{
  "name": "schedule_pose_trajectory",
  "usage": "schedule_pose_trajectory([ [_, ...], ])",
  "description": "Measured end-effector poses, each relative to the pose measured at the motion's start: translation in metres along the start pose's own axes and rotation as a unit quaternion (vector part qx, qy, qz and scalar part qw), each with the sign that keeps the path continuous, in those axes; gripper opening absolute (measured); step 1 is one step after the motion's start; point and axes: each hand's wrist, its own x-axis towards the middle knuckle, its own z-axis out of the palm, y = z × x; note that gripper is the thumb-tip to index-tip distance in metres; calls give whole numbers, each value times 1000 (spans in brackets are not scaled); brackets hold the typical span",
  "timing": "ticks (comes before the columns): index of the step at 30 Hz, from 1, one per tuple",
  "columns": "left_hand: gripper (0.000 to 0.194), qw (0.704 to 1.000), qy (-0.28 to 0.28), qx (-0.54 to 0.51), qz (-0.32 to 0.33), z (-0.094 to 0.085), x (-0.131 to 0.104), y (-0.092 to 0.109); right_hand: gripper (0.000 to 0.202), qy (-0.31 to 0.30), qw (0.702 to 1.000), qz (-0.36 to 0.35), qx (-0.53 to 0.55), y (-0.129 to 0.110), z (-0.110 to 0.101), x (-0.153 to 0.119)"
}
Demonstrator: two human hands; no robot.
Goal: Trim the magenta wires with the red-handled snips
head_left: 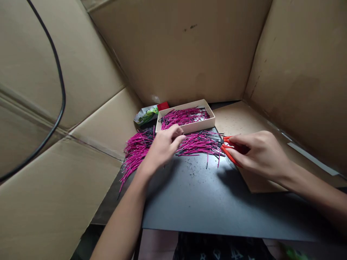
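My right hand [260, 153] is wrapped round red-handled cutters [230, 155]. Their dark head points left, at the right end of a loose pile of short magenta and black wires [199, 143]. Just in front of a shallow cream box [197, 126], my left hand [166, 142] hovers over the wires with its fingers curled and thumb near the forefinger. Whatever lies between those fingertips is too small to make out. More magenta wires [179, 116] fill the box. To the left of my left hand spreads another heap of wires [137, 148].
Cardboard walls [176, 54] enclose the dark table [189, 202] at the back and sides. A cardboard sheet [233, 119] lies on the right. Behind the left heap is a crumpled green and silver packet [146, 115]. A black cable [61, 86] hangs at the left.
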Motion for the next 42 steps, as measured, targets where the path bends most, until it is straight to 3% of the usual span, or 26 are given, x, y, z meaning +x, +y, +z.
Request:
schedule_pose_trajectory([
  [2,15,992,-26,115,-50,-6,1,-13,26,0,1000,2,0,0,1,0],
  [5,13,963,-106,203,-140,-8,-2,-30,27,-3,1000,8,-3,0,1,0],
  [8,8,941,-103,259,-191,-5,-6,-38,26,-3,1000,7,-8,0,1,0],
  [13,8,971,-33,207,-110,6,-2,-30,26,-2,1000,5,-7,1,2,0],
  [16,33,981,-24,177,-73,17,1,-21,27,-4,1000,3,-10,1,3,0],
  [17,34,985,-19,165,-52,21,1,-18,27,-7,1000,2,-11,1,3,0],
  [20,14,993,12,94,64,33,0,-8,27,-6,1000,1,-12,1,2,0],
  [23,33,988,-24,68,140,44,-2,0,28,-8,1000,2,-16,2,2,-1],
  [26,20,985,-50,73,146,56,-1,1,28,-11,1000,2,-19,3,2,-1],
  [29,7,986,-39,72,143,65,1,-3,27,-13,1000,4,-19,2,2,-1],
  [32,9,986,-28,77,144,68,3,-7,28,-17,1000,7,-16,2,2,0],
  [38,13,984,-33,99,147,61,1,-6,28,-12,1000,10,-13,4,4,-1],
  [42,12,988,-6,78,136,53,1,-5,28,-14,1000,12,-11,4,3,-1],
])
